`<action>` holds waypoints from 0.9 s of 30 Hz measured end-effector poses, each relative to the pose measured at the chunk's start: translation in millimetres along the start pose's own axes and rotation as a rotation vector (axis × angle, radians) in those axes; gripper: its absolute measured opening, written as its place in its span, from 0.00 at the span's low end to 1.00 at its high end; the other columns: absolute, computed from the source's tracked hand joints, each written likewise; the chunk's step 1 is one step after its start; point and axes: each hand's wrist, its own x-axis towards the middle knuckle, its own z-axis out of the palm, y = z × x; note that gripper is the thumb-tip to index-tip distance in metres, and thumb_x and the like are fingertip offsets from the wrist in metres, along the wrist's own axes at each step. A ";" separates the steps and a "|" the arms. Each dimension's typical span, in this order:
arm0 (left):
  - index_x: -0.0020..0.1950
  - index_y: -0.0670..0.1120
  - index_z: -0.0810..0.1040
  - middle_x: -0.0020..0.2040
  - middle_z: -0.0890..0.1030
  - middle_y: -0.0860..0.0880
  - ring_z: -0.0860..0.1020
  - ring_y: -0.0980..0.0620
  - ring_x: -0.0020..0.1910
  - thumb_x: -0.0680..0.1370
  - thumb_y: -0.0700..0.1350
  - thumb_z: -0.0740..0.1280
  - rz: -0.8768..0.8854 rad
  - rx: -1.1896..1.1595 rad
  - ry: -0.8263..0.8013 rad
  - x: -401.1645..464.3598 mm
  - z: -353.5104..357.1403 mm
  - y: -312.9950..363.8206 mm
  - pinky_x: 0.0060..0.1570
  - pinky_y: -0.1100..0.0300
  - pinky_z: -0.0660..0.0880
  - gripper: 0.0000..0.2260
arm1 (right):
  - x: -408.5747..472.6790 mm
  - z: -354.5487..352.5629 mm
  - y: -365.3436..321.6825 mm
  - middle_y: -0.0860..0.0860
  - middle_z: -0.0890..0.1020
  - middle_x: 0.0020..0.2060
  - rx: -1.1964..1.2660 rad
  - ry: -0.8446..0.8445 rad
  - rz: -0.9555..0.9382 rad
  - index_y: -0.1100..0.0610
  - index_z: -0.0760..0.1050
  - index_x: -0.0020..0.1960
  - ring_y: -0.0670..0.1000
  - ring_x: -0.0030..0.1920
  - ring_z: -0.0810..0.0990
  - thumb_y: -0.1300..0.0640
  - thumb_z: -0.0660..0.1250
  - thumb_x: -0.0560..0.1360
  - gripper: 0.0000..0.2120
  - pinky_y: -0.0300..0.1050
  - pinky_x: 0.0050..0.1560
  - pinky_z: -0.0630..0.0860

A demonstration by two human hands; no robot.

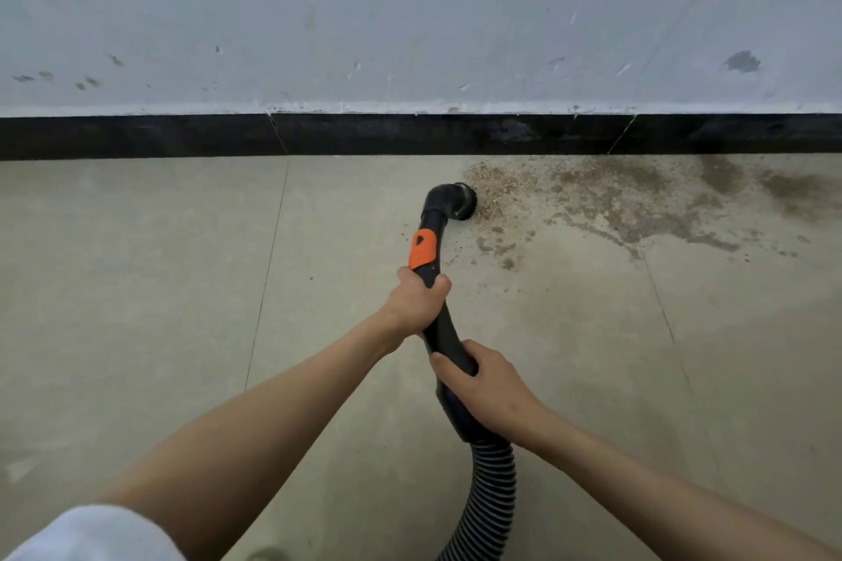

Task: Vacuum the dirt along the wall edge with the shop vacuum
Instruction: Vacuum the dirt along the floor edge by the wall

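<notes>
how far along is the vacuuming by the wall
Early on. Done: the floor left of the nozzle looks clean, apart from a few stray specks. In hand: the left hand and right hand grip the wand, nozzle at the dirt's left edge. Left: the dirt spreading right along the baseboard, including darker patches far right.

Both hands (417, 303) grip wand (449, 344); nozzle (460, 201) touches dirt (592, 191).
</notes>
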 end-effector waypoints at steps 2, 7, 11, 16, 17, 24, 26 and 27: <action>0.67 0.39 0.59 0.55 0.73 0.41 0.75 0.44 0.50 0.81 0.51 0.57 0.007 -0.012 -0.015 0.2 -1.4 1.9 0.46 0.53 0.75 0.20 | -0.8 0.0 -3.6 0.47 0.78 0.38 0.011 0.013 0.002 0.51 0.72 0.45 0.45 0.37 0.77 0.46 0.62 0.77 0.09 0.36 0.37 0.72; 0.66 0.39 0.60 0.53 0.74 0.41 0.75 0.45 0.47 0.80 0.50 0.57 -0.026 -0.066 0.145 -10.2 -24.9 -18.2 0.46 0.52 0.74 0.20 | 2.4 9.9 -19.6 0.48 0.79 0.38 -0.035 -0.129 -0.029 0.52 0.70 0.41 0.47 0.37 0.77 0.45 0.63 0.77 0.11 0.40 0.38 0.73; 0.65 0.37 0.62 0.50 0.74 0.41 0.75 0.43 0.47 0.80 0.49 0.58 -0.127 -0.155 0.320 -26.9 -51.6 -56.1 0.48 0.51 0.74 0.20 | 4.7 32.1 -31.8 0.52 0.82 0.44 -0.158 -0.281 -0.084 0.53 0.72 0.43 0.51 0.43 0.80 0.43 0.64 0.75 0.13 0.45 0.46 0.75; 0.66 0.36 0.62 0.51 0.75 0.39 0.75 0.43 0.45 0.80 0.48 0.58 -0.177 -0.184 0.381 -35.5 -59.8 -69.3 0.44 0.51 0.75 0.20 | 2.7 40.2 -37.0 0.52 0.82 0.44 -0.192 -0.365 -0.099 0.55 0.73 0.46 0.52 0.45 0.81 0.43 0.64 0.75 0.15 0.46 0.48 0.76; 0.66 0.37 0.61 0.51 0.74 0.40 0.75 0.43 0.45 0.80 0.48 0.58 -0.176 -0.181 0.360 -36.8 -56.0 -65.7 0.44 0.51 0.74 0.20 | 0.8 38.1 -34.1 0.51 0.81 0.43 -0.188 -0.355 -0.097 0.54 0.73 0.45 0.52 0.45 0.80 0.43 0.63 0.76 0.14 0.46 0.48 0.76; 0.65 0.39 0.59 0.53 0.73 0.42 0.74 0.45 0.47 0.81 0.50 0.57 -0.060 -0.033 0.159 -32.9 -11.5 -28.1 0.44 0.55 0.71 0.19 | -18.5 12.2 -3.7 0.49 0.79 0.39 -0.098 -0.154 -0.057 0.52 0.70 0.43 0.48 0.38 0.77 0.44 0.61 0.78 0.12 0.41 0.40 0.71; 0.66 0.40 0.59 0.54 0.73 0.42 0.74 0.45 0.48 0.81 0.50 0.57 -0.037 -0.014 0.099 -31.1 -1.5 -19.8 0.43 0.56 0.71 0.19 | -23.2 6.7 1.4 0.48 0.78 0.37 -0.062 -0.109 -0.042 0.51 0.70 0.43 0.46 0.36 0.76 0.45 0.61 0.78 0.11 0.39 0.38 0.71; 0.66 0.40 0.59 0.53 0.73 0.43 0.74 0.46 0.48 0.81 0.51 0.57 -0.029 -0.013 0.071 -30.0 2.1 -17.6 0.42 0.57 0.71 0.19 | -24.8 5.1 3.0 0.48 0.77 0.37 -0.052 -0.091 -0.034 0.51 0.70 0.42 0.46 0.36 0.75 0.45 0.61 0.78 0.11 0.38 0.37 0.70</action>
